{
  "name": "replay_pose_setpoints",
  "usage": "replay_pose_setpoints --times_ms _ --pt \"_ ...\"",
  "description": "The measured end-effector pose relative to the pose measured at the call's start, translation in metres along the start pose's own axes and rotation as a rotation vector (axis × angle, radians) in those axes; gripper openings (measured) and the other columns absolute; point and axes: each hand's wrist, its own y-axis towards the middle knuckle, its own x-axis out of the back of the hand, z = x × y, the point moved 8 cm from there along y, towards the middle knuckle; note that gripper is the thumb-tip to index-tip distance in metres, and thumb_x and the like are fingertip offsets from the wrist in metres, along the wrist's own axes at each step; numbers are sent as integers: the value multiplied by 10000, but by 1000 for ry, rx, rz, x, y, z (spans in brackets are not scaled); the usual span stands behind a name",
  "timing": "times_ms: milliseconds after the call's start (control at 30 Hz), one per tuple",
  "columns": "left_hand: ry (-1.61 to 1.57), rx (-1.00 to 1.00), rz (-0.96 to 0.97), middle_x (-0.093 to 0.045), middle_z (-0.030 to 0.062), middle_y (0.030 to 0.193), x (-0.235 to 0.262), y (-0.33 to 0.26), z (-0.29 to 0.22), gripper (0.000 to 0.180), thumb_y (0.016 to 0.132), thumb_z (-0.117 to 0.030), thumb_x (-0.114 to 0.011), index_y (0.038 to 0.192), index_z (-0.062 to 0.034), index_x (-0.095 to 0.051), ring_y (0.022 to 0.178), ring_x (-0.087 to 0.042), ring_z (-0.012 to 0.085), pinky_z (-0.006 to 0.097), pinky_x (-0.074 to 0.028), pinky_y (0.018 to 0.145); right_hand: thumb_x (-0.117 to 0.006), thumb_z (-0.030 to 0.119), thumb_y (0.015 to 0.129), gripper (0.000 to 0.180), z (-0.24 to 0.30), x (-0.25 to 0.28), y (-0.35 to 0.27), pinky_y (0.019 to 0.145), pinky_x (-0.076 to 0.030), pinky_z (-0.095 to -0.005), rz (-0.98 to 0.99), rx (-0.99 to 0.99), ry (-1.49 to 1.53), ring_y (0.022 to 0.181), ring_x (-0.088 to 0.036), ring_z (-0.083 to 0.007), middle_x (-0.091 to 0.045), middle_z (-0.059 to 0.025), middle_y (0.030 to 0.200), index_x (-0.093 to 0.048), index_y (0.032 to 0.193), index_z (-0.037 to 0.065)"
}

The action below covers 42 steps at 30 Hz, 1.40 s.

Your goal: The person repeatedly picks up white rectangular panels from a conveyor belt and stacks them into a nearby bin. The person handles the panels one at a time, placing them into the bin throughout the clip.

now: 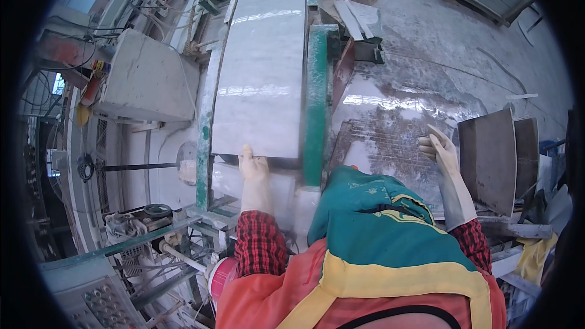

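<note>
A long, glossy white stone slab lies on a green-framed machine bed and runs away from me. My left hand, in a cream rubber glove, is closed on the near edge of this slab, with one digit on its top face; the fingers below the edge are partly hidden. Off to the right, my right hand, gloved the same way, hangs in the air over the wet floor with nothing in it. Its fingers are apart and partly bent. The nearest things to it are dark upright panels.
Green rails flank the slab. A pale block-shaped housing stands on the left. A control panel with several buttons sits at lower left. Stone offcuts lie beyond the right rail. The floor there is wet and streaked.
</note>
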Motion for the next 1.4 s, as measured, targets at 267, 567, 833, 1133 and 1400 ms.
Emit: replay_pose_setpoints --times_ms 267,567,833,1133,1400 --pt "186 -10 -59 -473 176 1362 -25 -23 -9 451 1012 -141 -513 1418 -51 -338 1204 -548 327 516 -542 953 -584 249 994 438 -8 5 0 763 -558 -283 9 -3 3 839 -690 -170 -715 -121 1021 -526 1386 63" --pt "791 221 -56 -611 215 1097 -28 -32 -27 566 945 -368 -642 1205 111 -490 940 -682 279 364 -582 803 -591 237 989 441 -34 18 1 739 -564 -285 24 -38 16 834 -689 -175 -710 -124 1033 -520 1394 79" --pt "2430 -602 206 -470 174 1446 -140 -97 -73 689 810 -143 -727 1420 -30 -426 1306 -471 346 374 -396 1063 -596 262 991 448 -111 186 -54 741 -558 -282 -330 -49 -22 806 -674 -157 -694 -126 1081 -513 1406 116" --pt "2719 -693 477 -219 151 1613 -154 -53 -5 794 870 -4 -551 1561 -72 -164 1480 -242 318 358 -225 1214 -594 198 976 450 -199 403 -224 757 -540 -285 -874 -51 24 829 -668 -180 -687 -145 1120 -510 1402 79" --pt "2650 -630 545 -186 147 1621 -155 -54 -8 804 848 71 -531 1552 -66 -168 1481 -231 317 343 -241 1210 -500 483 981 648 -167 443 -397 999 -441 -451 -1026 -599 -1678 1147 -578 -398 -535 -229 1372 -424 1449 42"
